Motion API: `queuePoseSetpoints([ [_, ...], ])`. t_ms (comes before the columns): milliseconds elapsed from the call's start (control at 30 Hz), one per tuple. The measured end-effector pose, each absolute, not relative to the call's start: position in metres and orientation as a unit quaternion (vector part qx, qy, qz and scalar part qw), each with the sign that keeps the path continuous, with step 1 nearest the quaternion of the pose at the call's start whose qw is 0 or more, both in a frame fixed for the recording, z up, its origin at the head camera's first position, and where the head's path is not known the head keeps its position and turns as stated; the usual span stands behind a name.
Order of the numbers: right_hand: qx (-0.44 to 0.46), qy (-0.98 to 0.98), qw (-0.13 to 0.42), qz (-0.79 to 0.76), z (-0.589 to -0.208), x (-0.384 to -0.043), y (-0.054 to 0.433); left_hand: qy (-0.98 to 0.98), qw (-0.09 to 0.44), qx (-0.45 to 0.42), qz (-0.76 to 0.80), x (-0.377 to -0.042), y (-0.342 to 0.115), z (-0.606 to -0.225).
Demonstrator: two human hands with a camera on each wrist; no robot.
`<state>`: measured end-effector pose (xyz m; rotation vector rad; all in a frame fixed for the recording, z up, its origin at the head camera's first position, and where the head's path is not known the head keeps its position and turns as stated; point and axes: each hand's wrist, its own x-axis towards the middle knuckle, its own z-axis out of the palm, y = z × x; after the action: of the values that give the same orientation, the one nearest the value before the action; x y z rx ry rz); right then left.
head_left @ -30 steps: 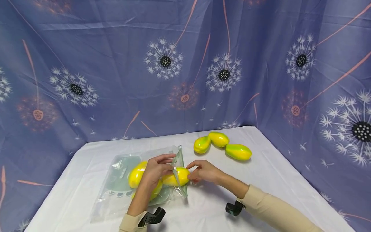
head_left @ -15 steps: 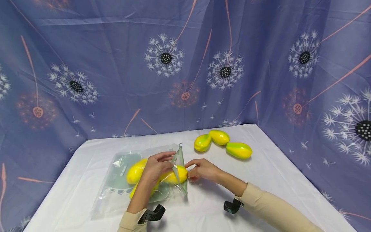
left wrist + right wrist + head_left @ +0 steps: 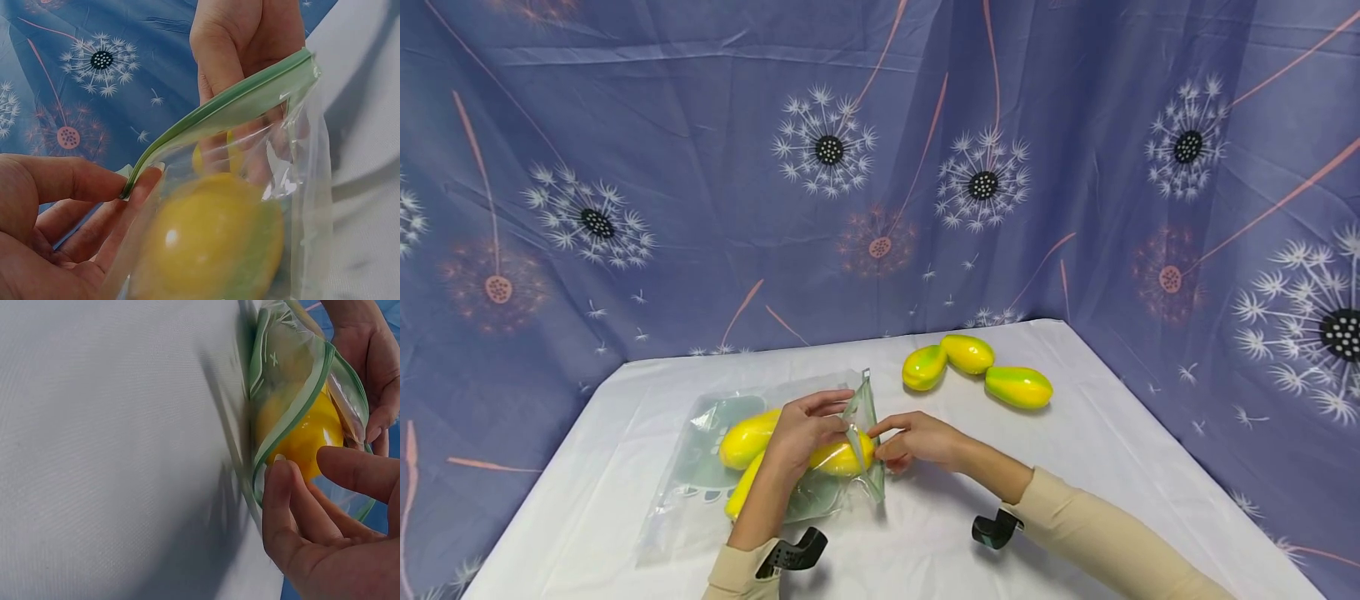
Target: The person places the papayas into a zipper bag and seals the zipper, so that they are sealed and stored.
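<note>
A clear zip bag (image 3: 662, 508) with a green zip edge lies on the table, its mouth facing right. My left hand (image 3: 808, 433) pinches the bag's rim between thumb and fingers; the left wrist view shows the green zip strip (image 3: 206, 111) stretching away from that pinch. Inside the mouth is a glossy yellow-and-green papaya-shaped fruit (image 3: 838, 458). My right hand (image 3: 921, 442) reaches to the mouth, with extended fingertips at the fruit's outer end and thumb apart in the right wrist view. Two more such fruits, one yellow fruit (image 3: 748, 437) above another yellow fruit (image 3: 743, 492), lie deeper in the bag.
Three loose fruits sit at the back right of the white-covered table (image 3: 1000, 500): a left one (image 3: 923, 368), a middle one (image 3: 967, 354) and a right one (image 3: 1018, 388). A blue dandelion-print curtain (image 3: 715, 167) stands behind the table and along its sides.
The fruit at the mouth has slid left, further into the bag, with my right hand following it. The two fruits inside have shifted left. My left hand keeps its pinch on the rim.
</note>
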<state>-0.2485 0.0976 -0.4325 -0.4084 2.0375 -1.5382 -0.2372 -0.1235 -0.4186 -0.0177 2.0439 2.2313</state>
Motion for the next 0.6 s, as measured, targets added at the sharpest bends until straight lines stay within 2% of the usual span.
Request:
queuePoseSetpoints([
  [333,-0.154,0.776,0.283,-0.541,-0.420,-0.252,0.108,0.675,0.059,-0.005,0.735,-0.237,-0.122,-0.419],
  [600,-0.138,0.815,0.241,-0.508,-0.389,-0.269,0.139,0.679,0.058,-0.009,0.732,-0.236,-0.122,-0.416],
])
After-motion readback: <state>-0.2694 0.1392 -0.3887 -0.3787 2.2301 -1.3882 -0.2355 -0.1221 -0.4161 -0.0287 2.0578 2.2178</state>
